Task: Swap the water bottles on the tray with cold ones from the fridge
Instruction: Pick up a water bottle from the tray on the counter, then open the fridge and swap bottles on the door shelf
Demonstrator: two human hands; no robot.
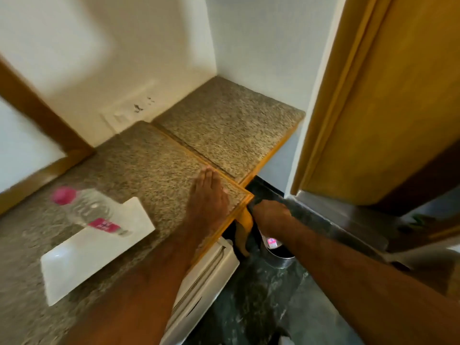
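Observation:
A clear water bottle (87,210) with a pink cap and pink label stands on the far end of a white rectangular tray (82,260) on the granite counter (139,158). The frame is blurred. My left hand (209,195) lies flat, fingers together, on the counter's near right corner and holds nothing. My right hand (271,215) reaches down past the counter edge and is closed around the top of a second water bottle (271,242). Only that bottle's pink label and lower part show. It hangs just above a round steel bin (280,258) on the floor.
A white fridge (209,280) sits under the counter, below my left forearm. A lower granite shelf (229,123) fills the alcove behind. A wooden door (388,100) stands at the right. The floor (251,307) is dark green stone.

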